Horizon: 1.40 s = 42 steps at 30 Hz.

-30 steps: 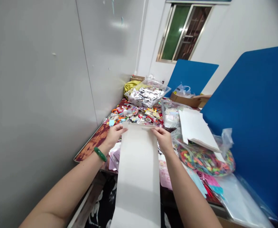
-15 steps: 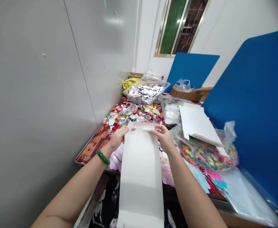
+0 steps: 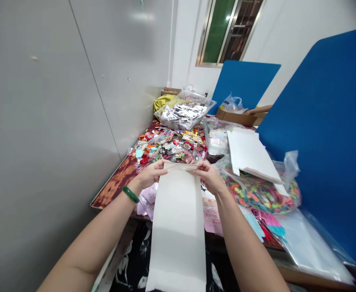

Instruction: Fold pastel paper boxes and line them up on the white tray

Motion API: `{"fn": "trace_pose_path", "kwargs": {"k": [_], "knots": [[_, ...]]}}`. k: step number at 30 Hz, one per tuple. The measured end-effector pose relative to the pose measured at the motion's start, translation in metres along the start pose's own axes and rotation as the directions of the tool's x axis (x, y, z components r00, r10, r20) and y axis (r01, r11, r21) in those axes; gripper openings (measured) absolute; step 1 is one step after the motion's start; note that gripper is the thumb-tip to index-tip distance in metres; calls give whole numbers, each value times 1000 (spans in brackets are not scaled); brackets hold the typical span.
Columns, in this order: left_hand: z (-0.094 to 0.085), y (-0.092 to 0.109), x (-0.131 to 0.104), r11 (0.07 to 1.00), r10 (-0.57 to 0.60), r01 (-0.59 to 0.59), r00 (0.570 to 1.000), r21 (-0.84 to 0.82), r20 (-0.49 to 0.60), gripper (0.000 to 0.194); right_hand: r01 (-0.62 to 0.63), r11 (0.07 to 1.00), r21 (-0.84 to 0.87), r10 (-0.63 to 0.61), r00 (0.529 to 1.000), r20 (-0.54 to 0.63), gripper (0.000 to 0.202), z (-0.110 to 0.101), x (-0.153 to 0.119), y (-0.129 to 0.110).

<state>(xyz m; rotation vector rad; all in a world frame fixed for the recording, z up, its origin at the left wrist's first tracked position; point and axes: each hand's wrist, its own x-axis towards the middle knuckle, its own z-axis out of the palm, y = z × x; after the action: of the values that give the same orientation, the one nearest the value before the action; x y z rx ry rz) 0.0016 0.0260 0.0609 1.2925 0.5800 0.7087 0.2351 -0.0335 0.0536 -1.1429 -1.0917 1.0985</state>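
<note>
A long white cardboard sheet (image 3: pixel 178 219) stretches from the table's front edge down over my lap. My left hand (image 3: pixel 152 172), with a green bangle (image 3: pixel 131 194) on its wrist, pinches the sheet's far left corner. At the far right corner my right hand (image 3: pixel 208 175) grips the same sheet, thumb and fingers on either side of it. Between the two hands, the far end is folded along a crease into a narrow flap (image 3: pixel 181 166). Pink printed cards (image 3: pixel 212 215) lie beside the sheet on the right, and lilac packets (image 3: pixel 147 200) lie on the left.
Small colourful trinkets (image 3: pixel 172 144) cover the table's middle. Behind them stands a clear bin (image 3: pixel 184 115) of white-backed pieces. To the right, another white cardboard piece (image 3: pixel 252 156) rests on a bag of colourful items (image 3: pixel 263 194). A blue panel (image 3: pixel 327 134) stands at right; another person's arm (image 3: pixel 258 109) shows behind it.
The sheet's far end, flatter before, is now bent over along its crease as both hands shift slightly. The camera view has also moved a little.
</note>
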Motion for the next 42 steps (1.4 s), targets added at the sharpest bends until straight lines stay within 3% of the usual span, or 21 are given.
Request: {"fn": "trace_pose_path", "kwargs": {"k": [3,8,14,20,28,31,34,36,39,42], "knots": [[1,-1,5,993,23,-15,998,120,-65,41,28,994,-106,-31,999,-28,26,-2,2,6],[11,-11,14,981,112,-80,977,175,-180,24,94,961,-260,-128,985,-117,16,0,7,13],[2,-18,22,982,40,-21,994,186,-98,33,200,845,-497,-298,946,-126,7,-2,9,27],[-4,-24,31,980,-11,23,998,197,-62,40,315,635,-706,-434,901,12,10,-5,10,35],[-18,-17,38,867,-40,20,999,498,30,29,363,543,-757,-344,919,194,8,-4,10,23],[-20,-14,38,759,-27,-30,997,650,78,35,310,579,-754,-156,950,271,18,-5,10,13],[-15,-14,38,611,34,-100,994,785,101,28,293,608,-738,7,927,374,34,-7,13,3],[-8,-15,36,498,104,-127,991,858,87,20,317,526,-789,14,925,381,25,-6,16,-1],[3,-17,32,352,200,-126,978,927,57,20,412,259,-874,-89,911,403,14,0,18,-2],[9,-21,30,262,256,-123,965,957,54,22,488,18,-873,-160,863,479,18,6,17,0]]}}
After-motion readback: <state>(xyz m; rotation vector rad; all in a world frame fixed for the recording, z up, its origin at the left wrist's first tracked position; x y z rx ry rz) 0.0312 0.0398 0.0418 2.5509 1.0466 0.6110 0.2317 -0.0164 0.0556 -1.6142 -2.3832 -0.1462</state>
